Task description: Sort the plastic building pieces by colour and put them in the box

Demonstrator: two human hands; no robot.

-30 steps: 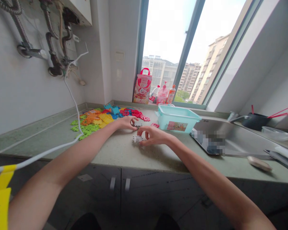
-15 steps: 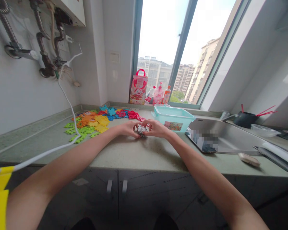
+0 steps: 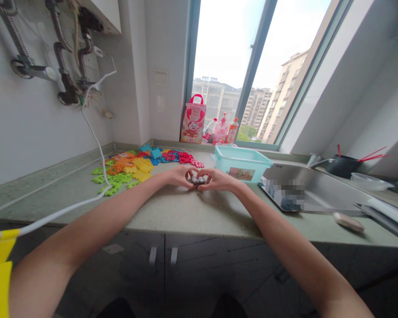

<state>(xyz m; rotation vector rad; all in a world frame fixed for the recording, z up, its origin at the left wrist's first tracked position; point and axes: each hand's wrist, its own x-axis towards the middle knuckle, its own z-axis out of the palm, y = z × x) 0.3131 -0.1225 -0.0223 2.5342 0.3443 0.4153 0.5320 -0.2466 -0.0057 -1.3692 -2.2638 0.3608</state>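
Observation:
My left hand [image 3: 179, 176] and my right hand [image 3: 220, 180] meet just above the worktop, curled around a small cluster of white-grey notched interlocking building pieces [image 3: 198, 180]. Fingers and thumbs of both hands pinch it from either side, and they hide part of it. Behind and to the left lie loose plastic interlocking pieces in colour groups: green [image 3: 116, 180], orange [image 3: 119, 164], yellow [image 3: 139, 168], blue [image 3: 154, 152] and red [image 3: 187, 158]. A light turquoise plastic tub [image 3: 243, 163] with a picture label stands beyond my right hand.
A white cable [image 3: 103, 165] crosses the worktop [image 3: 179, 216] on the left. On the right are a dark flat device [image 3: 278, 201] by the sink [image 3: 321, 187] and a small beige object [image 3: 348, 222]. Bottles [image 3: 221, 131] and a pink bag [image 3: 194, 121] stand by the window.
The white-grey pieces have been turned or lowered between my fingers and now show a flatter outline. Both hands keep their grip. The camera view has shifted slightly.

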